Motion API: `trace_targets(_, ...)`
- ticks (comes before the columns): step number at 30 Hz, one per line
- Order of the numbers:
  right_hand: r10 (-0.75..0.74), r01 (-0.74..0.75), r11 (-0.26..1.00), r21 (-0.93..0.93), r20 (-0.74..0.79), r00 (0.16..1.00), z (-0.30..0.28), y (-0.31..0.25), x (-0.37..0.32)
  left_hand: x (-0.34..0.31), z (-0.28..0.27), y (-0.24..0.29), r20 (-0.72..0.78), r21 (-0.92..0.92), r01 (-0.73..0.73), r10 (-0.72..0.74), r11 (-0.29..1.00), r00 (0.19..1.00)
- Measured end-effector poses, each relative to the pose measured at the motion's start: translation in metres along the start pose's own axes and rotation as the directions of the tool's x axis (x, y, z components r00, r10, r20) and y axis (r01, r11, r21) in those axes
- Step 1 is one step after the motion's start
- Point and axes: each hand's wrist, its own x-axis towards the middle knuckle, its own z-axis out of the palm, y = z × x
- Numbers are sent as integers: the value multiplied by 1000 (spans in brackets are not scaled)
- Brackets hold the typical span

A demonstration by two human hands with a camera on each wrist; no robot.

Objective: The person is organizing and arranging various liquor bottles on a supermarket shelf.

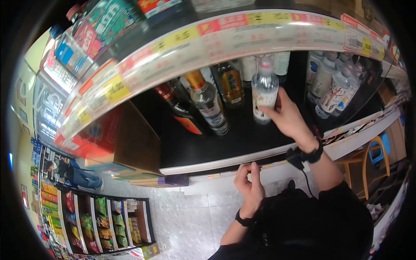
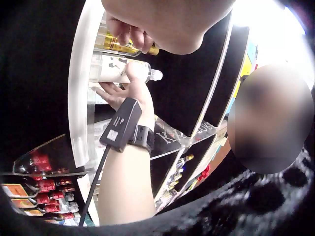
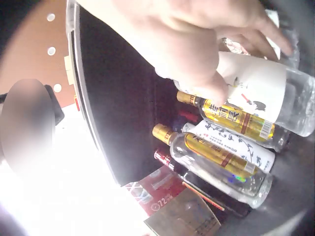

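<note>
Right grip [image 1: 286,115] closed round a clear bottle [image 1: 264,93] on the black shelf [image 1: 242,143]; left grip [image 1: 250,184] at the shelf's front edge.

Hidden or unclear: the thumb and fingers cover the bottle's lower right flank, its label print is illegible, and whether its base rests on the shelf cannot be determined. The left grip's fingers are curled at the front rail, and whether they pinch anything cannot be told, as the left wrist view cuts off the fingertips. The rear of the shelf is dark. The bottle stands upright mid-shelf, white cap up, long axis vertical. A gold-capped bottle [image 1: 208,104] and an amber bottle [image 1: 229,84] stand just beside it.
</note>
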Motion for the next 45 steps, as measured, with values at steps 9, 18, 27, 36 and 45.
trace_targets(9, -365, 354, 930, -95, -135, 921, -35, -10, -78, -2, 39, 16, 57, 69, -178, 174, 982, 983)
trace_targets(18, -538, 481, 819, -312, -128, 833, -143, -19, -142, -46, 100, 4, 218, -72, -613, 613, 786, 760)
trace_targets(27, -163, 75, 980, -185, -522, 837, -238, 35, -190, -79, 222, 3, 625, -190, -549, 531, 814, 572)
trace_targets(36, -409, 239, 907, -347, -590, 696, -315, 49, -92, -85, 315, -1, 696, -44, -188, 165, 981, 699)
trace_targets(45, -283, 186, 956, -225, -551, 785, -325, 81, -43, -85, 346, 4, 671, 5, 14, -13, 1000, 741)
